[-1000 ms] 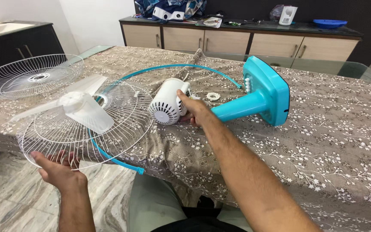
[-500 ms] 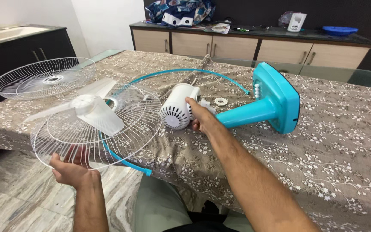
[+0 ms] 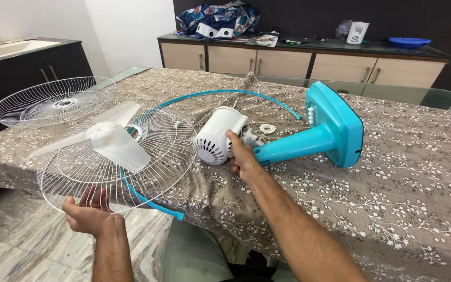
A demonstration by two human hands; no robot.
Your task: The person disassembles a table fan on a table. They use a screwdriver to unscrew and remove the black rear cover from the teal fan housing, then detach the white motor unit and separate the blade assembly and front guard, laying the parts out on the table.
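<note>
Landmark: white motor housing [image 3: 216,136], lying on its side on the floral tablecloth [image 3: 392,177], still attached to the teal stand w/ square base [image 3: 335,124], which is stretching away to its right.

Right hand [image 3: 238,154] is gripping the housing's right side, thumb over the top, fingers wrapped round near the neck joint. Vs 1 s ago the grip is sitting a bit lower and closer to the stand; housing is looking slightly turned, vents facing more toward the camera.

Left hand [image 3: 87,211], well left of and nearer the viewer than the housing, is palm-up and open, fingers supporting the near rim of the wire grille [image 3: 116,156] from below, not clenched. Grille is overhanging the table edge, w/ the translucent white fan blade [image 3: 113,141] resting on it. Barely shifted since before; hand is staying under the rim.

Teal rim ring [image 3: 225,93] is arcing behind the housing and under the grille. Second grille [image 3: 53,102] is sitting far left. Small white nut [image 3: 268,128] is lying just right of the housing.
</note>
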